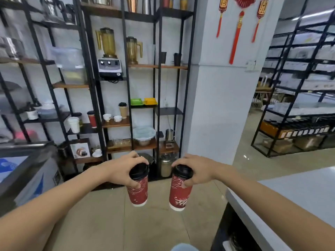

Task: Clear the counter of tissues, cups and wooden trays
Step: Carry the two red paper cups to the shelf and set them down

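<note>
Both arms out front over tan tile floor (101, 223). Left hand (121, 169) curled round top of left red cup (138, 192), fingers over black lid rim, thumb pressed on red sleeve. Right hand (196, 169) same grip on right red cup (179, 194): fingers over lid, thumb on sleeve. Cups held in the air, near upright, bases tipped slightly inward, side by side, not touching, clear of any surface. Grey counter (293, 201) at right, beside right forearm, cups off it. Steel-fronted cabinet (34, 171) at left. Further back, black-frame shelving (126, 87) with wooden boards: blender (108, 55), spare jug (133, 49), third red cup (92, 119), kraft cup (123, 110), white teacups (112, 117), green and yellow dishes (144, 102). White pillar (223, 96) right of shelving, red hanging ornaments (237, 29) on it. More racks (299, 87) far right, contents blurred
</note>
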